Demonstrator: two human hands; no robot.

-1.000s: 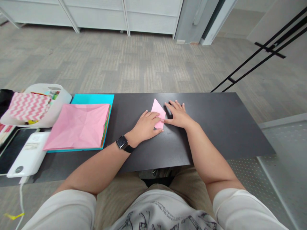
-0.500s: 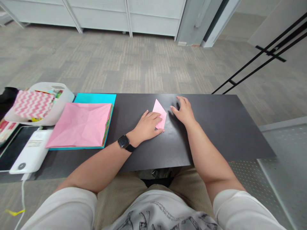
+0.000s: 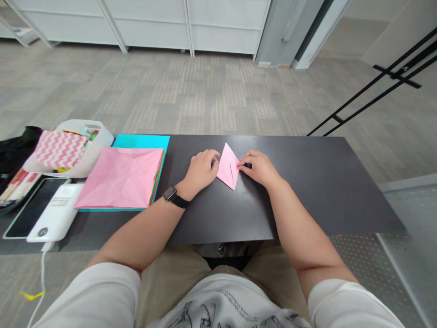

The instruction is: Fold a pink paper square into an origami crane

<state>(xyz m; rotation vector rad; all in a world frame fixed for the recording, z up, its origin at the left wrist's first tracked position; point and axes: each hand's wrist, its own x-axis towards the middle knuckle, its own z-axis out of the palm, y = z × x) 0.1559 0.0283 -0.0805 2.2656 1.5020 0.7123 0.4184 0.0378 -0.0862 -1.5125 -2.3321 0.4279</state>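
Note:
A small pink paper [image 3: 228, 169], folded into a kite-like shape with a point at top and bottom, lies on the dark table. A short crease or slit shows near its middle. At its right corner my right hand [image 3: 258, 167] pinches the edge between thumb and forefinger. My left hand [image 3: 202, 169], with a black watch on the wrist, rests just left of the paper. Its fingers are bent with a gap between thumb and forefinger, and nothing shows in them. Whether the left fingertips touch the paper's edge is hard to make out.
Left on the table [image 3: 307, 191] lie a pink creased sheet [image 3: 123, 175] atop coloured paper and a blue folder [image 3: 139, 140]. Beyond stand a white basket [image 3: 92, 159] with a zigzag-patterned cloth, a phone [image 3: 32, 205] and a white power bank [image 3: 56, 212] with a cable.
My left hand has lifted off the paper and moved to its left. My right hand has come in from the right and taken the paper's right corner. The view has shifted slightly.

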